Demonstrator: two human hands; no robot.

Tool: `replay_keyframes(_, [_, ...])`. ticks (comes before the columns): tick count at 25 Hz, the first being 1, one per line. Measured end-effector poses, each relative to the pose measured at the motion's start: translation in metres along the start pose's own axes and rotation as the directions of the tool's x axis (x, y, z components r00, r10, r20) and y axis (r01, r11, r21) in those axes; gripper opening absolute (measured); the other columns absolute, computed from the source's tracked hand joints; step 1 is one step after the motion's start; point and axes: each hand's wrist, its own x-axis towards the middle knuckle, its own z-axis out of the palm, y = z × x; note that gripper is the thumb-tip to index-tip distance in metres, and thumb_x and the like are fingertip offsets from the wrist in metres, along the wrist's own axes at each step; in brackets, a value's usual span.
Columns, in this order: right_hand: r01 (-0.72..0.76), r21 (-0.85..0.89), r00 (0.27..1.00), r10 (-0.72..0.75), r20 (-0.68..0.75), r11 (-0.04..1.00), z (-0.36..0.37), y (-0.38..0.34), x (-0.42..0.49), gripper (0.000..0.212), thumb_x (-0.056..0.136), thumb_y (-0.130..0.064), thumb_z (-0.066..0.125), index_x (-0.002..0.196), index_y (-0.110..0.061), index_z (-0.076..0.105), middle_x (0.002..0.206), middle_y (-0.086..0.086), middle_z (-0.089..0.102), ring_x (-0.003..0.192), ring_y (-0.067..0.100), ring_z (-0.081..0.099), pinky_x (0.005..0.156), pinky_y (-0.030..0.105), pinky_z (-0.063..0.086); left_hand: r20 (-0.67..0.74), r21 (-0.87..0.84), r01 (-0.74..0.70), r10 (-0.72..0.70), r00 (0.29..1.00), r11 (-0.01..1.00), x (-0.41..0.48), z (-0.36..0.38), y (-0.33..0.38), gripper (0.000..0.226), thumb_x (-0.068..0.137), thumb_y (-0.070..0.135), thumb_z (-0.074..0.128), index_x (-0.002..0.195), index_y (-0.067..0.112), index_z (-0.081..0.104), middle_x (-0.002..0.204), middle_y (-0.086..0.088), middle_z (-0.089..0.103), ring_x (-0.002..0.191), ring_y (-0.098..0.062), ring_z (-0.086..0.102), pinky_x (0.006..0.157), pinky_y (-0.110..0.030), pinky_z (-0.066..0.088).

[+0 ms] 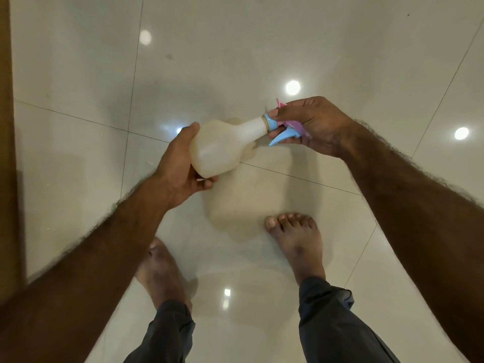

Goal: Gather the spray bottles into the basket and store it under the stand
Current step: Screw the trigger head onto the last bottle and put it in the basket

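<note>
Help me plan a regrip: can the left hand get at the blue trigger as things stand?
Probably not yet. The left hand grips the spray bottle by its wide base, far from the blue trigger, and the right hand is curled round the sprayer head.

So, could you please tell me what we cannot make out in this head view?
Basket and stand: outside the head view.
Sprayer: mostly covered by the right hand; whether the pink parts belong to it is unclear.
Bottle base: hidden by the left hand.
Fill level: the milky wall hides it.
</note>
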Motion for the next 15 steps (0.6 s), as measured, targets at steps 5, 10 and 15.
replay_keyframes(5, [-0.162, 0.076, 0.980, 0.170, -0.103, 0.984, 0.008, 0.005, 0.002, 0.023, 0.090, -0.016, 0.076, 0.107, -0.002, 0.072, 0.097, 0.017, 0.076, 0.077, 0.023, 0.078, 0.071, 0.033, 0.066, -0.037, -0.379, -0.253, 0.259, 0.965, 0.890, 0.001, 0.014, -0.001, 0.018, 0.103, 0.025, 0.044, 0.109, 0.015, 0.058, 0.127, -0.010, 0.062, 0.118, -0.033, 0.062, 0.085, -0.043, 0.053])
replay_keyframes(10, [-0.097, 0.164, 0.989, 0.113, -0.097, 0.982, 0.015, 0.010, -0.002, 0.012, 0.092, -0.015, 0.075, 0.094, -0.004, 0.073, 0.086, 0.015, 0.077, 0.066, 0.020, 0.077, 0.062, 0.030, 0.064, -0.231, -0.322, -0.215, 0.144, 0.962, 0.922, 0.011, 0.015, 0.012, 0.053, 0.100, 0.064, 0.047, 0.116, 0.018, 0.070, 0.122, -0.002, 0.074, 0.115, -0.028, 0.073, 0.093, -0.049, 0.061])
replay_keyframes(15, [0.010, 0.080, 0.999, -0.006, -0.047, 0.997, 0.008, 0.013, -0.008, 0.013, 0.093, -0.012, 0.071, 0.102, -0.002, 0.073, 0.097, 0.018, 0.075, 0.071, 0.023, 0.077, 0.074, 0.033, 0.067, -0.080, 0.196, 0.221, -0.209, 0.975, 0.955, 0.009, 0.000, 0.016, 0.087, 0.090, 0.087, 0.025, 0.118, 0.018, 0.070, 0.098, -0.016, 0.080, 0.054, -0.021, 0.065, 0.044, -0.024, 0.050])
